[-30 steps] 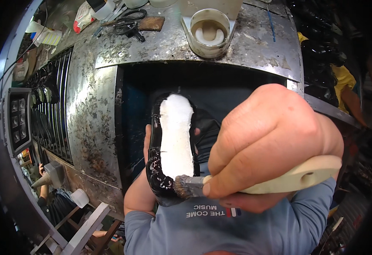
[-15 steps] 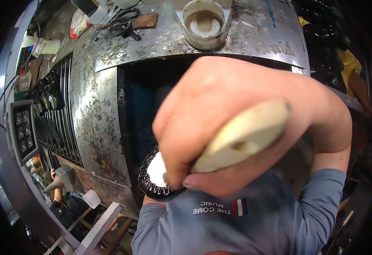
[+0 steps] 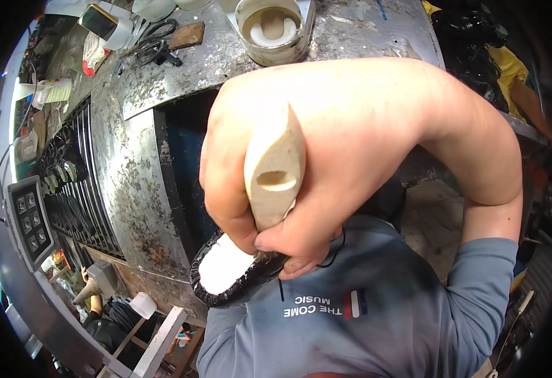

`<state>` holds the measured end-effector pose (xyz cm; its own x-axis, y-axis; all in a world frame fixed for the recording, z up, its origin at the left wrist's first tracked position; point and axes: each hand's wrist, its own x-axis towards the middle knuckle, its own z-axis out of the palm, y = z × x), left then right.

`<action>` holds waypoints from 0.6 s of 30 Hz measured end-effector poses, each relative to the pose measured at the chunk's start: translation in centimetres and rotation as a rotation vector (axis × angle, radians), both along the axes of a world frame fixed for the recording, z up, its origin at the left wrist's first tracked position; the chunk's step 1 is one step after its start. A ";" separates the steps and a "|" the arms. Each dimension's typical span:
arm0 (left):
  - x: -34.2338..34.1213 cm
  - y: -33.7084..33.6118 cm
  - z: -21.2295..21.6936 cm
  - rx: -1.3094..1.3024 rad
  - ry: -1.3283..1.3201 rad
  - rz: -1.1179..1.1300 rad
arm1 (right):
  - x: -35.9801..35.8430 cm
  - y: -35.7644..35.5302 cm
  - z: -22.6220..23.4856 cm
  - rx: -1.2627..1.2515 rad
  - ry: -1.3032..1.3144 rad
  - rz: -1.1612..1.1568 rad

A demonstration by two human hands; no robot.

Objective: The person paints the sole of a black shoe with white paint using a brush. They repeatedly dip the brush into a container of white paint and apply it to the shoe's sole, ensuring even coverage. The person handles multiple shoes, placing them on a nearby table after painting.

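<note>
A black shoe upper [image 3: 201, 291] with a pleated edge is turned bottom up in front of my chest, its white underside [image 3: 224, 268] showing. Closed around a brush with a pale wooden handle [image 3: 277, 157], my right hand [image 3: 345, 132] is above the shoe. The handle has an oval hole, and the dark bristles at its lower end meet the white underside; my fingers partly cover them. Fingertips of my left hand [image 3: 302, 264] show below the right one, closed on the near end of the shoe. The rest of that hand is hidden.
A tub of pale liquid [image 3: 270, 28] stands on the stained metal bench [image 3: 137, 170]. Farther left lie a phone [image 3: 98, 22], black cable [image 3: 156, 44] and brown block [image 3: 186, 36]. A lamp panel [image 3: 31, 220] and a rack of black shoe parts [image 3: 68, 170] are at left.
The brush handle has swung from slanting right to nearly upright as my right hand turned. More of the white underside shows. The bench and tub have shifted left and up in the view.
</note>
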<state>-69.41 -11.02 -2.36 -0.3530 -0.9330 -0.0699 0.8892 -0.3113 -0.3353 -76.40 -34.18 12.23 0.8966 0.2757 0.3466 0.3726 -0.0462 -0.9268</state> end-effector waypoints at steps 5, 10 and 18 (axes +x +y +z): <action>0.4 0.2 0.3 -0.025 -0.012 0.008 | -0.7 -1.0 -0.3 -0.079 0.015 -0.012; 2.4 0.9 1.6 -0.053 -0.134 0.061 | -1.8 -2.7 -0.6 -0.087 -0.098 -0.112; 8.6 1.9 7.6 0.378 -1.157 0.044 | -7.2 0.3 -1.5 -0.081 0.017 -0.661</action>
